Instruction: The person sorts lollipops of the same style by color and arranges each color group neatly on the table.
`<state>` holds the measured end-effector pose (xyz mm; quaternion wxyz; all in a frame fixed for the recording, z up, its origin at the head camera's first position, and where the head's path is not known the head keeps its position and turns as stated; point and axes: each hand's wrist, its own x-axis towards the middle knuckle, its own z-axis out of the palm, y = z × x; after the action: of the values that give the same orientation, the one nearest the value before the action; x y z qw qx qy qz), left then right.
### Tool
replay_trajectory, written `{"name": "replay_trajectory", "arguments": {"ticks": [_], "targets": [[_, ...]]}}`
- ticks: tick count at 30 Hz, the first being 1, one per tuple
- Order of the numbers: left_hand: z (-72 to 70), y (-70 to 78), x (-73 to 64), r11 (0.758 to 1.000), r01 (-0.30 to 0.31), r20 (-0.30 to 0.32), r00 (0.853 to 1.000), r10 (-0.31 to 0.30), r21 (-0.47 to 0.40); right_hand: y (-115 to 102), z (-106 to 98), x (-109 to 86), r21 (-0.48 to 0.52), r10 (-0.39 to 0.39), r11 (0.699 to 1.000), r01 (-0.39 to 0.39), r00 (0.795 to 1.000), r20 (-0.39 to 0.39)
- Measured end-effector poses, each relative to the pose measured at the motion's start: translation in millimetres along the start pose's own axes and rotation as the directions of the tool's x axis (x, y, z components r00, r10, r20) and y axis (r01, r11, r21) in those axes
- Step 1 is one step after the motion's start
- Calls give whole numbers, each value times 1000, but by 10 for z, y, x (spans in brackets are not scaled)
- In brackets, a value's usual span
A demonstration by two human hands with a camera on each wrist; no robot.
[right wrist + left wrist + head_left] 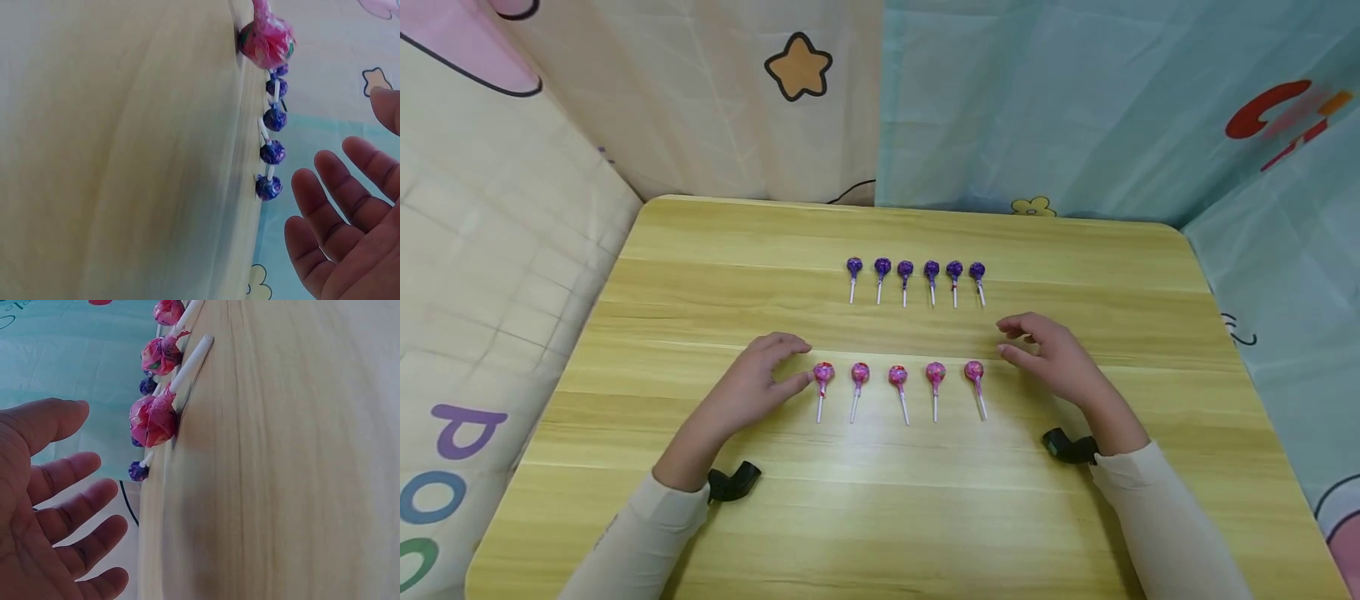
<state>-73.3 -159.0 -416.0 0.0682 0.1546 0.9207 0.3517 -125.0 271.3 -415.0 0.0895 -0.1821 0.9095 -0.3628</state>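
Observation:
Several pink-wrapped lollipops lie in a row across the middle of the table, sticks toward the person; the leftmost pink lollipop (823,372) is nearest the left hand (752,385). That hand's thumb and fingers are spread and hold nothing. Farther back is a second row, of several purple-wrapped lollipops, with one purple lollipop (977,271) at its right end. The right hand (1051,354) hovers to the right of both rows, fingers loosely bent and holding nothing. Between it and the left hand, the rightmost pink lollipop (973,370) lies slightly slanted. Both wrist views show bare palms.
The wooden table (880,517) has rounded back corners. Printed curtains (1060,108) hang close behind it and at both sides. A black wrist device (734,482) sits on the left wrist, another black device (1069,447) on the right.

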Motion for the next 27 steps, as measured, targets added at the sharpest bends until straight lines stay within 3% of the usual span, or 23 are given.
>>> {"name": "replay_trajectory", "arguments": {"ticks": [11,21,27], "targets": [[79,-1,54,1000,-12,25,1000,12,8,-70,183,-25,-26,-36,999,39,993,109],[110,32,63,999,-3,61,998,1,33,-102,246,-38,-40,-17,999,24,989,150],[104,48,77,998,-28,59,998,25,49,-94,268,-24,-54,-41,997,51,985,165]]}}
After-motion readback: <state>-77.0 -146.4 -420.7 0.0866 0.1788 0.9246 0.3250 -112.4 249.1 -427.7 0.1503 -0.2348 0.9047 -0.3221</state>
